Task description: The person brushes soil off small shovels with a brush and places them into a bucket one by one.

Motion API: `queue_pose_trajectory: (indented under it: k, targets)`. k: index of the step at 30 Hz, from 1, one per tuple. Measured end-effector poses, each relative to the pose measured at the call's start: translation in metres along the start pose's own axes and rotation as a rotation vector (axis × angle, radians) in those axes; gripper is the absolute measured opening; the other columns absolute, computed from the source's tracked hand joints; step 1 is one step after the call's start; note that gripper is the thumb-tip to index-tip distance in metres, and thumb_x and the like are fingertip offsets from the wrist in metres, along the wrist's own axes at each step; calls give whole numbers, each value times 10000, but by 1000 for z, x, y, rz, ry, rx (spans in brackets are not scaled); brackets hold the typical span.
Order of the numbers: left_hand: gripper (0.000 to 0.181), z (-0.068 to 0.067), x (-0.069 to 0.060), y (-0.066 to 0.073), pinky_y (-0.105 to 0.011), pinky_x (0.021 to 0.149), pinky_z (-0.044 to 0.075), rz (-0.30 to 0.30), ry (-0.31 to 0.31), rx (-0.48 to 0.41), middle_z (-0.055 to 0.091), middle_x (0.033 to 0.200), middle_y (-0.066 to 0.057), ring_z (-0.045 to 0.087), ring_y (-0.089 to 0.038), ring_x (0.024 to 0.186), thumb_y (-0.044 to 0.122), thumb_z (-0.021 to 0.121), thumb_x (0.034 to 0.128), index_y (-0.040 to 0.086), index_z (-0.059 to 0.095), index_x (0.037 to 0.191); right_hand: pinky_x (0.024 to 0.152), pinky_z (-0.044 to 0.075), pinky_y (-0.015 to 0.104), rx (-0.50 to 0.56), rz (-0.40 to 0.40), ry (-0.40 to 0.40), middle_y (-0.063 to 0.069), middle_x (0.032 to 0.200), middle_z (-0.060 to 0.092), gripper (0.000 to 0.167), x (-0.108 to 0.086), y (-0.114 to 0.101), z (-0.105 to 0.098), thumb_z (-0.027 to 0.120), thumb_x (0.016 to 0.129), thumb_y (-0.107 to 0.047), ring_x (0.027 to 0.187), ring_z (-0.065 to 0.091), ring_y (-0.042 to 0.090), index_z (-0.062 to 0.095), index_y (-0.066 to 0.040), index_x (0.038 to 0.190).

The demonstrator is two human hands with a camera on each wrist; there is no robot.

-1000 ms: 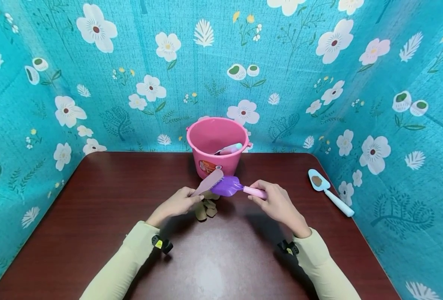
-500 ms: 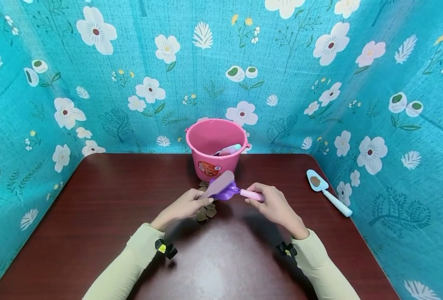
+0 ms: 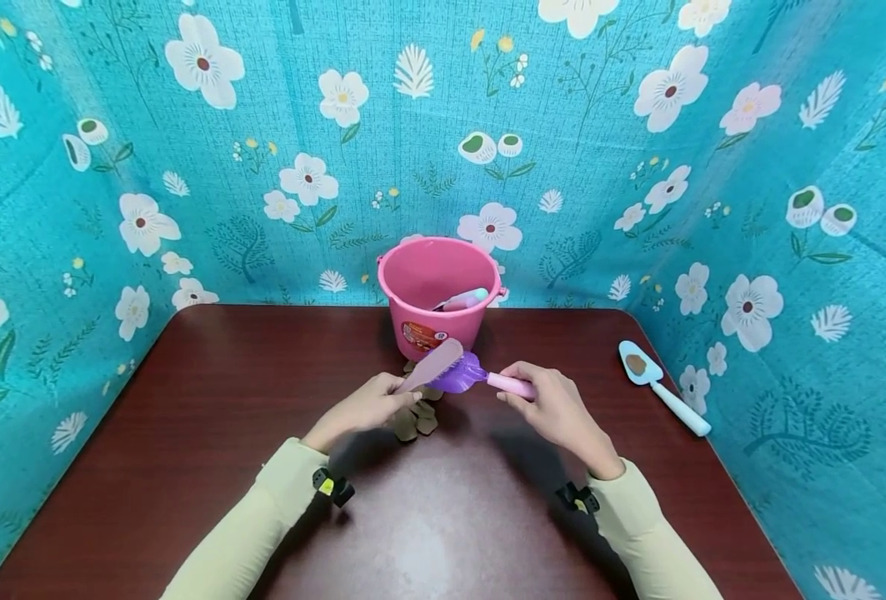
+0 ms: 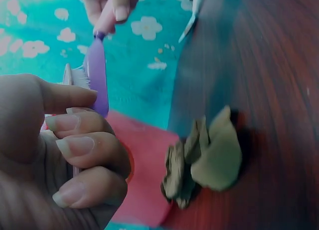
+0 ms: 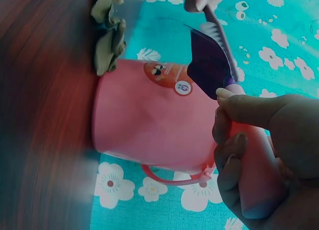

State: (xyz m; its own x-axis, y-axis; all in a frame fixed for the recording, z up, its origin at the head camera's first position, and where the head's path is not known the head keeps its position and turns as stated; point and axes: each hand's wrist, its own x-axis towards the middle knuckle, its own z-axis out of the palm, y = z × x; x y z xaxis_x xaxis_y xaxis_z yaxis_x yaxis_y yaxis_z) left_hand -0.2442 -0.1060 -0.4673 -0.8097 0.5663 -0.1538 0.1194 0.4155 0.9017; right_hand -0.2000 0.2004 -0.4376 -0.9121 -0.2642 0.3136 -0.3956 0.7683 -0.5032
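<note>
In the head view my left hand [image 3: 363, 412] grips a pale pink brush [image 3: 437, 362] by its handle. The brush's white bristles [image 4: 79, 78] face the purple blade of a small hand shovel [image 3: 463, 375], overlapping it. My right hand [image 3: 555, 408] holds this shovel by its pink handle [image 5: 256, 170], fingers curled round it. Both tools are raised above the table, in front of a pink bucket [image 3: 412, 292]. Below them lie several brownish-green, curled pieces [image 4: 219, 157], perhaps leaves or clay, partly hidden by the brush and left hand.
The bucket holds a tool with a pink and mint handle [image 3: 465, 300] and stands near the table's back edge. A light blue trowel [image 3: 678, 407] with a brown patch on its blade lies at the right of the dark red table [image 3: 187, 467]. Flowered blue cloth [image 3: 262, 108] hangs around.
The brush moved right over the shovel's blade, covering more of it, then drew slightly back left. The right hand and shovel stay nearly in place. The head view shifted a little.
</note>
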Motion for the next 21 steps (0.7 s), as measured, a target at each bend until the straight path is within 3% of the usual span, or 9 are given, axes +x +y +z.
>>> queue_pose_trajectory:
  k: [6,11,15,18,21]
  targets:
    - [336,-10,1,-12,-251,472,318,-19,48,71,430,560,16,380,-108,488,245,570,1032,-80,612,957,683,503,340,-7,11,-4,10,979,726,343,-2,6,-2,870,814,-197,765,583,157,717,-142,1116]
    - [308,-12,1,-12,-243,475,315,-15,98,83,429,559,22,383,-100,490,232,577,1029,-41,606,890,666,498,330,14,28,-23,2,954,715,330,-2,9,-1,866,817,-183,744,572,151,713,-146,1106]
    - [268,-2,-1,-1,-254,476,305,12,97,32,436,598,14,377,-105,509,241,600,1025,29,617,862,669,508,322,41,28,-41,-13,945,702,325,-1,7,3,862,822,-179,748,571,147,701,-161,1104]
    - [280,9,-2,9,-260,464,317,58,44,27,448,614,18,386,-104,513,255,609,1024,57,613,826,675,520,313,50,16,-54,-20,949,701,327,0,4,6,861,823,-182,755,575,142,699,-168,1107]
    - [319,17,-1,14,-250,456,312,104,25,91,441,598,37,381,-88,505,267,613,1021,62,591,777,664,526,302,45,0,-60,-21,951,704,333,0,2,8,861,823,-178,750,577,139,701,-166,1114]
